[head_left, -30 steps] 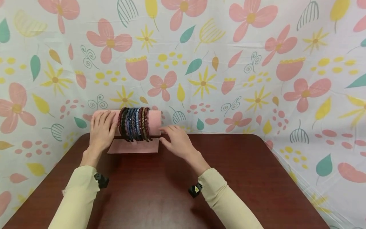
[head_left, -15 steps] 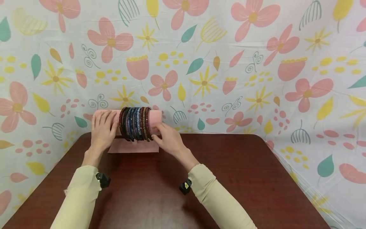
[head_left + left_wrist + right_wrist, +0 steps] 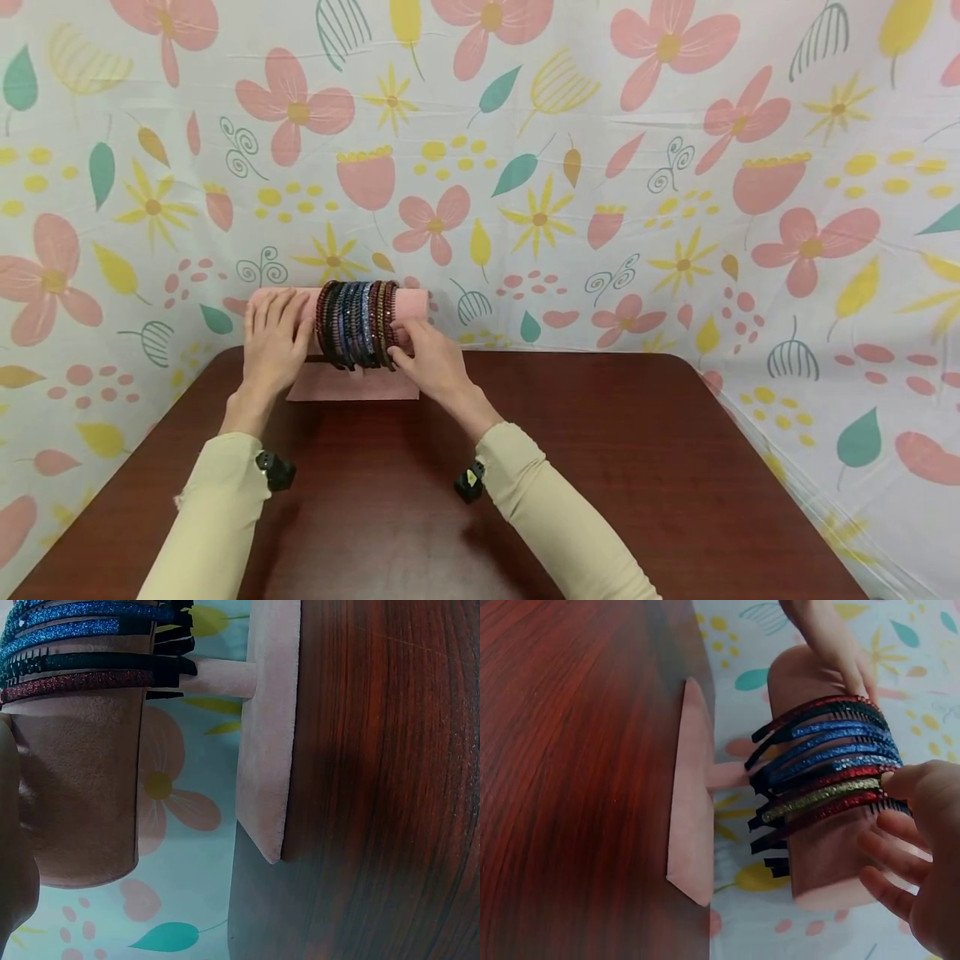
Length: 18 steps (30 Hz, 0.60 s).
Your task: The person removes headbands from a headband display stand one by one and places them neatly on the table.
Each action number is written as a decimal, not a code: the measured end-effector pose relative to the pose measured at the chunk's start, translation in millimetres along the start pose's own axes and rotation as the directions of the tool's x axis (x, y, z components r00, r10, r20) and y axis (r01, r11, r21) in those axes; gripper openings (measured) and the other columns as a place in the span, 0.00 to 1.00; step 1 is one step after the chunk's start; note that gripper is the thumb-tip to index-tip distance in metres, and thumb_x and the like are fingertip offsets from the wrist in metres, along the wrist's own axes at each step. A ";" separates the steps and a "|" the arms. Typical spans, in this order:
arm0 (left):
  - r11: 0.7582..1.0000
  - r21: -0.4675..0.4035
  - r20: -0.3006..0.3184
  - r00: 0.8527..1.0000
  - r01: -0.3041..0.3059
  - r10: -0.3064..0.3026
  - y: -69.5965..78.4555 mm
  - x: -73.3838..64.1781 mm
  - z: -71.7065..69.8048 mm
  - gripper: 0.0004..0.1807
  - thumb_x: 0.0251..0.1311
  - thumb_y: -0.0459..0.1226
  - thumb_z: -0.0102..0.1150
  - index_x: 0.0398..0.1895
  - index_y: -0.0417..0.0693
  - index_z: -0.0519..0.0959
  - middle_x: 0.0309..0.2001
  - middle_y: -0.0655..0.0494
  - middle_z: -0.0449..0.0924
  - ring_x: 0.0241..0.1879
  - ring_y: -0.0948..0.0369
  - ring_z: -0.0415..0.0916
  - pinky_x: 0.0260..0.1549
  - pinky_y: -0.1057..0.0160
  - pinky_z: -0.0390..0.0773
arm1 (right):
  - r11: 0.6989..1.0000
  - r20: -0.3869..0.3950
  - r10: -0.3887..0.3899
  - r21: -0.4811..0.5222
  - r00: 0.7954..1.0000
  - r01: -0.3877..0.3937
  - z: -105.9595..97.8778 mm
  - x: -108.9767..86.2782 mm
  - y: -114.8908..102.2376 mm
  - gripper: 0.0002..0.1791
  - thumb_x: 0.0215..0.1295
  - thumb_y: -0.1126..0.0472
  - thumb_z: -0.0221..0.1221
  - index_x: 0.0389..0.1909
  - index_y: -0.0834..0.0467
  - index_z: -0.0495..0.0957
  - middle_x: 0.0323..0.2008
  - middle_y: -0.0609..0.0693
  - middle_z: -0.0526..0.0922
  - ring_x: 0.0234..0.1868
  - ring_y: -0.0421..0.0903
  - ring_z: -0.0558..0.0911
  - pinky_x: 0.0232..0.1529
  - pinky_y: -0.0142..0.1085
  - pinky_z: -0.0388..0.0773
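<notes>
Several glittery toothed headbands, black, blue, red and gold, sit side by side round the pink padded roll of a headband stand (image 3: 413, 303). My left hand (image 3: 273, 342) holds the roll's left end, fingers draped over its top and thumb on the front. At the right end of the row, my right hand (image 3: 433, 360) has thumb and forefinger at the outermost dark red headband (image 3: 838, 811). The thumb overlaps the end of the gold headband (image 3: 821, 796) in the right wrist view. The other right fingers are loosely bent beside the roll.
A flat pink base (image 3: 266, 750) carries the roll on a short post (image 3: 225, 677). It stands near the back edge of a dark red-brown wooden table (image 3: 600, 467). Close behind hangs a white floral cloth (image 3: 480, 167). Each wrist wears a small black camera.
My right hand has moved left from beside the roll's end to the outermost headband, thumb and forefinger meeting it. The left hand keeps its place on the roll.
</notes>
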<state>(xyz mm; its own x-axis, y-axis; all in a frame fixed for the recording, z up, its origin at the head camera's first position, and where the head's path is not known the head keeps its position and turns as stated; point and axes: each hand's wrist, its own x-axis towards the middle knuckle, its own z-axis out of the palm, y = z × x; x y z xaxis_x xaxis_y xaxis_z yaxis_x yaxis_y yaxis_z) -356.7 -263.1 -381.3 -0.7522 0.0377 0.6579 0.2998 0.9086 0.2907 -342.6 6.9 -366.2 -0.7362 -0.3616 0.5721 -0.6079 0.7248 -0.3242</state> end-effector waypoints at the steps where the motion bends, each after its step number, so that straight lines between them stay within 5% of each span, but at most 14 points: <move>1: 1.000 0.000 -0.003 1.000 0.000 0.000 -0.1 -0.3 0.0 0.26 0.77 0.48 0.38 0.72 0.47 0.63 0.73 0.43 0.59 0.75 0.45 0.48 0.76 0.41 0.33 | 1.000 -0.004 0.012 -0.003 1.000 -0.012 1.4 0.3 -0.6 0.20 0.66 0.51 0.64 0.57 0.49 0.76 0.41 0.44 0.84 0.35 0.39 0.82 0.32 0.34 0.79; 18: 1.000 0.001 0.001 1.000 0.006 -0.006 0.1 0.6 0.0 0.27 0.76 0.48 0.38 0.72 0.47 0.63 0.73 0.43 0.59 0.75 0.45 0.48 0.76 0.41 0.33 | 0.986 -0.144 0.095 -0.120 0.985 -0.113 19.1 2.3 -3.0 0.22 0.59 0.46 0.69 0.52 0.46 0.78 0.36 0.42 0.86 0.27 0.42 0.82 0.22 0.36 0.73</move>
<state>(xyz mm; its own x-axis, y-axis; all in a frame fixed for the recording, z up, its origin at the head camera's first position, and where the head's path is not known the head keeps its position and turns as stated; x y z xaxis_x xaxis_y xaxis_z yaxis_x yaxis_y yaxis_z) -357.1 -262.9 -381.0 -0.7545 0.0327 0.6555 0.2951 0.9091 0.2942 -348.2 -7.3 -378.3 -0.7404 -0.2028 0.6408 -0.4805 0.8264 -0.2937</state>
